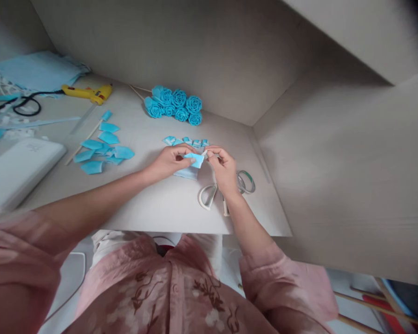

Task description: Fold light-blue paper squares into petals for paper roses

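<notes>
My left hand (pixel 174 162) pinches a small light-blue piece of thin fabric (pixel 197 161) between thumb and fingers, above the table. At its right corner my right hand (pixel 223 167) is closed in a pinch, with a small white tip showing between the fingertips; whether this is a folded edge or a separate strip I cannot tell. Below the left hand lies a pale flat piece (pixel 187 173), partly covered. Just beyond the hands is a row of small folded blue-and-white pieces (pixel 186 141). Scissors (pixel 208 197) lie under my right wrist, partly hidden, beside a roll of tape (pixel 247 182).
Blue fabric roses (pixel 179 99) on sticks lie at the back. Cut blue petals (pixel 92 167) and a thin stick (pixel 83 144) are at left. Farther left are a yellow glue gun (pixel 90 93) with black cord, a white power bank (pixel 24 171) and stacked blue sheets (pixel 38 69). Panels enclose the back and right.
</notes>
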Tool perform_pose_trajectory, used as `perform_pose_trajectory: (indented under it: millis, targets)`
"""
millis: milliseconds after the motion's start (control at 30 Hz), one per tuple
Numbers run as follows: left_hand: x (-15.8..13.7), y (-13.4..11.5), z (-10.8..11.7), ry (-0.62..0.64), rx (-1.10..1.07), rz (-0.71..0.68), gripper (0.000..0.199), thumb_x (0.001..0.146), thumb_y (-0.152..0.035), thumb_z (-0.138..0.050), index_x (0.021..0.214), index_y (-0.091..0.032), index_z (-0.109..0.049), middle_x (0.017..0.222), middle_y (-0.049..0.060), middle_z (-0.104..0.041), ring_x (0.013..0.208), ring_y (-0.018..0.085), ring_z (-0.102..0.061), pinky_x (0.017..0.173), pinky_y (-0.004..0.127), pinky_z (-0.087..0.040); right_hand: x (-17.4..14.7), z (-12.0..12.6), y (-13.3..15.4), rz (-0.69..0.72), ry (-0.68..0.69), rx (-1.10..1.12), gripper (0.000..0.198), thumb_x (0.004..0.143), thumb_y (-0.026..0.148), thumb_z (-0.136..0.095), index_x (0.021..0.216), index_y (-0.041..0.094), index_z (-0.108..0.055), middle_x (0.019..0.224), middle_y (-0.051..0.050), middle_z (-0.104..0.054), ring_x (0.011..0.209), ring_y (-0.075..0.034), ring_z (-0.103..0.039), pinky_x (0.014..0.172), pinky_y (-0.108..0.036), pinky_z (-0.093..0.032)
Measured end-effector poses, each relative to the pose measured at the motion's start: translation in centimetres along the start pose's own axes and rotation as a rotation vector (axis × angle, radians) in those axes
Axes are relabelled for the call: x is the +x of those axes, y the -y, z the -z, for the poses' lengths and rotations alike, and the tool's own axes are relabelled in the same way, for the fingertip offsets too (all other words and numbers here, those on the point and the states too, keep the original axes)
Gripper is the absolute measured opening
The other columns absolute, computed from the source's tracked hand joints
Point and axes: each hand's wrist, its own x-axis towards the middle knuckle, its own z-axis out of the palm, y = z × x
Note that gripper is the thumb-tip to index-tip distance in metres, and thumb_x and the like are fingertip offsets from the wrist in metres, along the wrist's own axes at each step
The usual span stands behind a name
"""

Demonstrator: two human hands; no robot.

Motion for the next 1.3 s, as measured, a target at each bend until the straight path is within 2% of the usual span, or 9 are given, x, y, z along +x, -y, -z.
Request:
perform_pose_trajectory:
  millis: [100,300,467,600,867,1000,1100,1200,1300]
  targets:
    - [-0.2,-0.2,-0.6,-0.02,0.127,-0.134,0.018,0.076,-0.031,-0.065,0.079,-0.015,-0.072,0.096,0.008,-0.072,0.088,0.016,-0.064,0.069,0.023,-0.046,-0.1,-0.4,0.0,-0.007,0.041,0.013,0.011,0.086,0.031,-0.062,0.083,0.023,-0.069,0.1,-0.003,-0.072,0.104,-0.018,-0.065,0.084,-0.031,-0.053]
    - [-0.7,-0.4,-0.5,-0.024,0.326,-0.117,0.02,0.079,-0.026,-0.062,0.086,-0.017,-0.079,0.073,0.001,-0.074,0.062,0.011,-0.058,0.06,0.02,-0.041,-0.2,-0.6,0.3,-0.025,0.091,0.038,0.012,0.085,0.033,-0.063,0.081,0.024,-0.07,0.102,-0.003,-0.073,0.104,-0.017,-0.066,0.083,-0.031,-0.053]
    - [-0.7,-0.8,-0.3,-0.049,0.356,-0.157,0.02,0.079,-0.023,-0.063,0.088,-0.018,-0.08,0.078,0.002,-0.077,0.064,0.012,-0.062,0.063,0.021,-0.044,-0.2,-0.2,0.5,-0.056,0.161,0.183,0.014,0.086,0.035,-0.065,0.083,0.027,-0.075,0.105,-0.001,-0.075,0.107,-0.018,-0.066,0.09,-0.033,-0.052]
    - [-0.6,-1.1,-0.3,-0.053,0.376,-0.158,0.018,0.079,-0.024,-0.064,0.085,-0.016,-0.079,0.075,0.002,-0.076,0.063,0.011,-0.062,0.062,0.02,-0.043,-0.1,0.1,0.4,-0.139,0.156,0.296,0.023,0.089,0.042,-0.059,0.088,0.028,-0.077,0.108,-0.001,-0.075,0.111,-0.019,-0.065,0.079,-0.03,-0.054]
    - [-0.6,-0.7,-0.3,-0.014,0.36,-0.169,0.02,0.081,-0.027,-0.062,0.085,-0.016,-0.078,0.071,0.001,-0.074,0.061,0.01,-0.058,0.06,0.021,-0.041,0.1,0.0,0.6,-0.093,0.14,0.125,0.016,0.081,0.04,-0.071,0.081,0.025,-0.073,0.1,-0.001,-0.075,0.102,-0.017,-0.067,0.083,-0.03,-0.053]
    - [-0.5,-0.3,-0.6,-0.001,0.226,-0.092,0.019,0.078,-0.029,-0.064,0.084,-0.016,-0.076,0.075,0.001,-0.073,0.063,0.01,-0.057,0.058,0.02,-0.042,0.2,0.0,0.2,-0.056,0.064,0.078,0.014,0.084,0.037,-0.068,0.081,0.024,-0.071,0.098,-0.002,-0.073,0.099,-0.017,-0.066,0.078,-0.029,-0.052]
    - [-0.3,-0.1,-0.6,-0.001,0.063,0.075,0.018,0.078,-0.032,-0.065,0.079,-0.014,-0.069,0.067,0.001,-0.068,0.055,0.009,-0.054,0.05,0.019,-0.041,0.1,0.2,0.1,0.004,-0.062,0.083,0.014,0.088,0.038,-0.065,0.086,0.024,-0.07,0.098,-0.003,-0.072,0.097,-0.017,-0.066,0.075,-0.029,-0.053]
    - [-0.2,-0.4,-0.4,0.01,-0.065,0.233,0.017,0.078,-0.031,-0.066,0.074,-0.014,-0.062,0.059,-0.001,-0.063,0.049,0.008,-0.053,0.047,0.018,-0.042,-0.2,0.3,0.5,0.137,-0.086,-0.024,0.014,0.09,0.037,-0.063,0.087,0.025,-0.07,0.099,-0.003,-0.072,0.098,-0.018,-0.066,0.078,-0.032,-0.054]
    - [-0.2,-0.8,-0.3,0.031,-0.144,0.297,0.017,0.078,-0.028,-0.067,0.072,-0.015,-0.058,0.06,0.0,-0.064,0.049,0.008,-0.055,0.048,0.018,-0.044,-0.6,0.3,1.2,0.313,-0.046,-0.212,0.013,0.091,0.035,-0.062,0.087,0.027,-0.071,0.098,-0.003,-0.072,0.099,-0.02,-0.065,0.088,-0.039,-0.052]
